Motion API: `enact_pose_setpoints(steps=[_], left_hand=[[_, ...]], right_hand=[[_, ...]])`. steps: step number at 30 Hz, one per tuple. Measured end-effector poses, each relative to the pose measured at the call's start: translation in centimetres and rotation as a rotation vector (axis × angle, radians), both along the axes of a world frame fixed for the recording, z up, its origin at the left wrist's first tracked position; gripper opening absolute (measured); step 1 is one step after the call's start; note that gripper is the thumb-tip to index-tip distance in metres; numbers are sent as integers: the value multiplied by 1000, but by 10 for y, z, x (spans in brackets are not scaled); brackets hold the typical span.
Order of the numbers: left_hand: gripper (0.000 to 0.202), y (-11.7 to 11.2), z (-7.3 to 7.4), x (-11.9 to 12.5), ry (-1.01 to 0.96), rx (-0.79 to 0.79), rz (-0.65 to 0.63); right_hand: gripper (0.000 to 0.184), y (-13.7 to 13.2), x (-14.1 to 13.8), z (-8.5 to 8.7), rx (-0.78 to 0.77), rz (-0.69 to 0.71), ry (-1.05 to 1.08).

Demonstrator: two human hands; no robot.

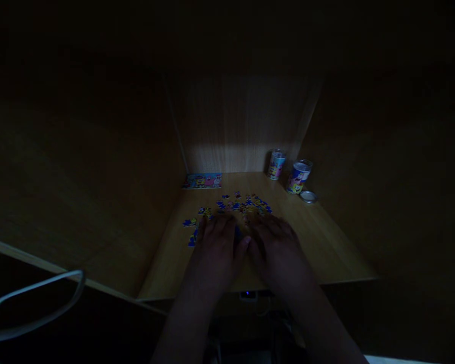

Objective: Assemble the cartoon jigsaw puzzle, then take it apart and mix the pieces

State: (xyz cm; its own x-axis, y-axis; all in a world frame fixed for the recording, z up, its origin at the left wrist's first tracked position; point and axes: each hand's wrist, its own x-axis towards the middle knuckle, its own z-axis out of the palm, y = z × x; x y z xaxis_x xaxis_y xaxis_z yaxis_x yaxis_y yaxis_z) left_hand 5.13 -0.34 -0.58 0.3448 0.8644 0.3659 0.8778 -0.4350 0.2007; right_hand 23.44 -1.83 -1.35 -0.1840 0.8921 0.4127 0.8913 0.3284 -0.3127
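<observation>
My left hand (217,248) rests palm down over the wooden surface, fingers stretched forward and slightly curled among jigsaw puzzle pieces (192,237). Some pieces lie partly hidden beneath and beside it. Close by, my right hand (277,248) is also palm down, its fingers reaching to the near edge of a loose group of blue and yellow puzzle pieces (246,206). The two thumbs nearly meet in the middle. Dim light and the backs of the hands hide whether any piece sits under the fingertips.
Two printed cartoon cans, a rear can (276,166) and a nearer can (299,178), stand at the back right. A round metal lid (308,196) lies beside them. A cartoon picture card (202,181) lies at the back left. Wooden walls enclose the surface; a white cable (34,289) loops at lower left.
</observation>
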Motion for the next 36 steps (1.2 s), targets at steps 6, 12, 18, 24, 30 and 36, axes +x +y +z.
enact_pose_setpoints(steps=[6,12,18,24,30,36], left_hand=[[35,1,2,0,-36,3,32],[34,-2,6,1,-44,-12,36],[35,-3,6,1,-39,-33,38],[34,-3,7,2,-43,-35,40],[27,-5,7,2,-26,-13,96],[26,-5,8,3,-22,6,107]], right_hand=[[34,39,3,38,-67,114,-126],[21,121,-6,61,-229,342,-225],[10,141,-7,42,-267,423,-33],[10,141,4,38,-298,434,84],[9,144,8,34,-211,337,302],[8,147,4,32,-212,497,193]])
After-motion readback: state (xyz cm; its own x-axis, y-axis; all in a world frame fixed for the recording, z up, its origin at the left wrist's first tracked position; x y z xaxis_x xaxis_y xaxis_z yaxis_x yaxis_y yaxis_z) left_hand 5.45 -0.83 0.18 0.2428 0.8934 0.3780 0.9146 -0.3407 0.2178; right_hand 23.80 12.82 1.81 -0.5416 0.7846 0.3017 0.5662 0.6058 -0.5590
